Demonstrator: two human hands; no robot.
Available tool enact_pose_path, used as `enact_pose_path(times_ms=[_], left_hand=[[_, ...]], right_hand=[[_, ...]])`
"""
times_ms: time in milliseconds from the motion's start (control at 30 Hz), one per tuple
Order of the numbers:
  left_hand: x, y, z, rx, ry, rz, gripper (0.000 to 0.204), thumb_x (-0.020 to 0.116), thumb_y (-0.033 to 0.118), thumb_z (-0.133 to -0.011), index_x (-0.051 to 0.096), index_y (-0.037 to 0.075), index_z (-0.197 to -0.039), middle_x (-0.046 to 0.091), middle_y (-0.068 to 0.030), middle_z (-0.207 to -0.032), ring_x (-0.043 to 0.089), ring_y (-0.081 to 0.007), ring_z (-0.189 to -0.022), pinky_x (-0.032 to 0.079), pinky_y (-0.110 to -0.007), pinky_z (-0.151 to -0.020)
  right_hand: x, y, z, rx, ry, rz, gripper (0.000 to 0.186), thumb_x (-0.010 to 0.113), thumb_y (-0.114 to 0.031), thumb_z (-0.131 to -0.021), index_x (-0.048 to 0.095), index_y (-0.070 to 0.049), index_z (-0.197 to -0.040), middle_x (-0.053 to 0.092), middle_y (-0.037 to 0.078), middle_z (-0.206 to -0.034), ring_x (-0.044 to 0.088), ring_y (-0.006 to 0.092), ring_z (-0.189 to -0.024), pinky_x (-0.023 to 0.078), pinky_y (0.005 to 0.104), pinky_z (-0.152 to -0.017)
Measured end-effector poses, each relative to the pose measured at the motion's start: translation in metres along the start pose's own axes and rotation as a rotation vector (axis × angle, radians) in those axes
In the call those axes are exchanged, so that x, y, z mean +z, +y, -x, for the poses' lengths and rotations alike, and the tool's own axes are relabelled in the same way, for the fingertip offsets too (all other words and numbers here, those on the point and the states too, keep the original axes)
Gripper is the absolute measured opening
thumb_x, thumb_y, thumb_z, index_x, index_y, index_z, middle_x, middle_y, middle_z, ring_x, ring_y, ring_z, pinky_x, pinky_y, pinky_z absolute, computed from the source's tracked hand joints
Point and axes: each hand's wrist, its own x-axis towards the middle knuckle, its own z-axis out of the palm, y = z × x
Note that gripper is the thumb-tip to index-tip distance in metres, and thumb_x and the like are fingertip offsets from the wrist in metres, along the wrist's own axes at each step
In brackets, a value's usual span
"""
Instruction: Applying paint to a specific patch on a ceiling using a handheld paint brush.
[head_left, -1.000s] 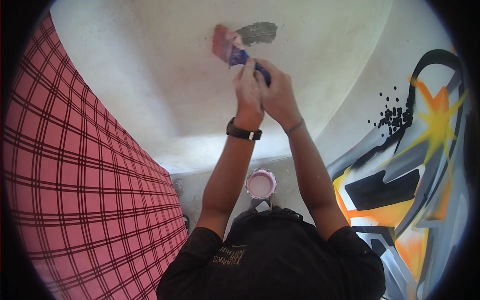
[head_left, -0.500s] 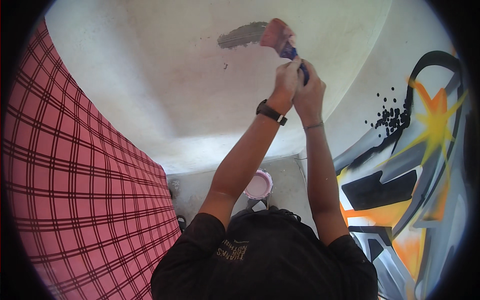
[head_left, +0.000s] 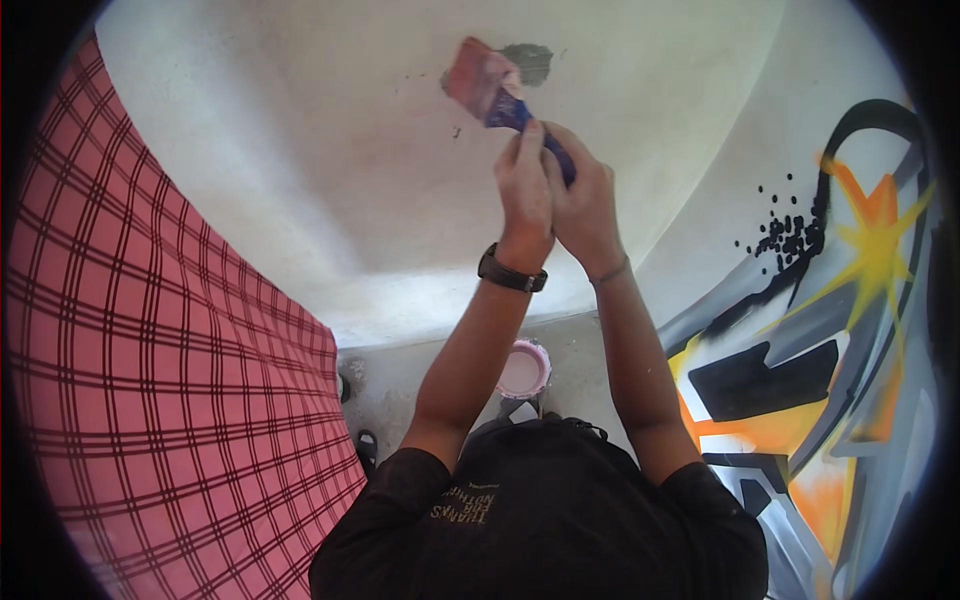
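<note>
Flat paintbrush [head_left: 510, 112] over grey patch [head_left: 535, 64] on pale wall [head_left: 380, 180], up-left of left hand [head_left: 525, 188] (nearer bristles [head_left: 474, 78]) and right hand [head_left: 586, 200], clasped round blue handle [head_left: 562, 160]. Slants down-right, bristles to handle end. Pink paint bucket [head_left: 545, 370] below, between forearms [head_left: 632, 360].

The person's left hand [head_left: 525, 195] and right hand [head_left: 586, 200] grip a blue-handled brush [head_left: 506, 108] over part of a grey patch [head_left: 534, 62] on the pale wall [head_left: 380, 180], a pink-rimmed bucket [head_left: 547, 370] below and plaid cloth [head_left: 180, 370] at left.
</note>
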Motion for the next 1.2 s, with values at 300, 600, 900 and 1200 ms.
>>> enact_pose_path(times_ms=[300,600,900,1200], left_hand=[[-0.033,0.003,-0.034,-0.014,0.052,-0.079,0.025,0.051,0.025,-0.102,0.061,0.008,-0.086,0.057,0.0014,-0.082,0.053,-0.0073,-0.074,0.045,-0.026,-0.066],[0.019,-0.04,-0.05,-0.178,-0.167,-0.174,0.031,0.056,0.024,-0.098,0.063,0.005,-0.075,0.054,0.0034,-0.067,0.047,-0.0056,-0.057,0.037,-0.025,-0.05],[0.028,-0.022,-0.014,-0.292,-0.389,-0.152,0.029,0.056,0.028,-0.1,0.067,0.005,-0.087,0.058,0.0034,-0.076,0.051,-0.0052,-0.07,0.043,-0.024,-0.06],[-0.035,0.061,-0.011,0.025,-0.419,0.067,0.039,0.052,0.035,-0.101,0.064,0.0,-0.113,0.066,-0.0061,-0.107,0.059,-0.012,-0.1,0.046,-0.028,-0.089]], right_hand=[[0.037,0.026,-0.009,0.007,-0.008,0.006,0.023,0.054,-0.009,-0.093,0.062,0.001,-0.112,0.067,0.028,-0.091,0.066,0.0441,-0.087,0.053,0.0443,-0.073],[-0.008,0.044,-0.006,0.088,0.236,0.247,0.025,0.053,-0.014,-0.095,0.061,0.0,-0.115,0.067,0.028,-0.094,0.065,0.0462,-0.092,0.052,0.047,-0.075],[-0.017,0.016,0.012,0.039,0.354,0.318,0.03,0.053,-0.012,-0.096,0.059,0.003,-0.121,0.067,0.027,-0.103,0.066,0.0438,-0.091,0.053,0.0469,-0.073],[0.053,-0.034,-0.025,-0.231,0.314,0.505,0.053,0.058,-0.007,-0.091,0.051,-0.018,-0.142,0.051,0.016,-0.086,0.061,0.0359,-0.068,0.051,0.0468,-0.061]])
